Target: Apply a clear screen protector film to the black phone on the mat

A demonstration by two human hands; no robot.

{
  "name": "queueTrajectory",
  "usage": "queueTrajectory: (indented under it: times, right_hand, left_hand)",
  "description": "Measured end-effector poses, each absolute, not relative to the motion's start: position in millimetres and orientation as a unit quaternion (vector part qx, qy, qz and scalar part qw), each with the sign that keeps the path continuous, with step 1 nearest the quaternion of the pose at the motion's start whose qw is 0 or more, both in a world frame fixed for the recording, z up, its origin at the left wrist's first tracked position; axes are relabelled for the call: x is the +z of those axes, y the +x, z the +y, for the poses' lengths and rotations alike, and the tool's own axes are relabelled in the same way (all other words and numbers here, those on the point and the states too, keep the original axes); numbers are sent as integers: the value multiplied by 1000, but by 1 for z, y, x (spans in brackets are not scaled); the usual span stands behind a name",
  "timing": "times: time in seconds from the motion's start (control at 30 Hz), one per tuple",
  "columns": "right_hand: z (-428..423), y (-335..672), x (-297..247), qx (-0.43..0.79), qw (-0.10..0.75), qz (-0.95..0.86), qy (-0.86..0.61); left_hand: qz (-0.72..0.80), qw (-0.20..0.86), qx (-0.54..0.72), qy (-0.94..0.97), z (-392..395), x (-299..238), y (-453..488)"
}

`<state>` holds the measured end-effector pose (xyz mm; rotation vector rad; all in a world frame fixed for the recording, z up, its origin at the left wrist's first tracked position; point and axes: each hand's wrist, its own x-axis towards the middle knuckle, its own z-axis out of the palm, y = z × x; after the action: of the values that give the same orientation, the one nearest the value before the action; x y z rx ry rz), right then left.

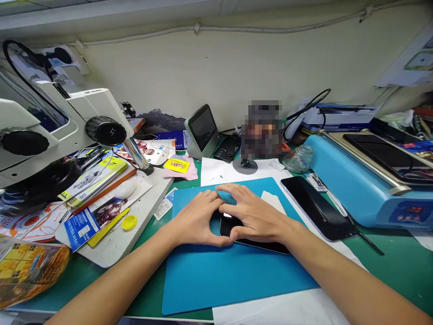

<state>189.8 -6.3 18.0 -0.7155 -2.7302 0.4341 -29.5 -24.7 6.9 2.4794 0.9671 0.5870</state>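
Observation:
A dark smartphone [270,246] lies on the blue work mat [216,280], partly covered by my hands. My left hand [198,219] curves around its left end, thumb along the near edge and fingers toward the far side; a ring is on one finger. Over the phone's top, my right hand [259,214] reaches in with bent fingers and its thumb at the near edge. The two hands meet at the fingertips, and both appear closed on the phone. Their exact contact points are partly hidden. Behind the right hand, a white piece of paper [273,201] shows.
On the right lie another dark phone [313,203] and a blue machine [355,194] with a glass jar [301,158] beside it. A microscope [101,122] stands left over booklets and a yellow cap [129,222]. A small-screen device [203,131] stands at the back.

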Motion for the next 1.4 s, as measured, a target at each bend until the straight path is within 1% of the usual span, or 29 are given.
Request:
queueTrajectory:
  times: [0.8,1.03,1.23,1.4]
  right_hand:
    - [-7,188,14,162,152,-941,-257]
    - [-10,193,19,157,193,-932,-264]
    - [-17,192,14,179,168,-936,-254]
    - [-17,193,13,167,160,-939,-256]
  left_hand:
    - [343,200,190,898,-21,6,-32]
    - [338,184,190,903,-21,6,-32]
    - [334,202,203,898,-22,4,-33]
    - [333,215,208,894,-21,5,-32]
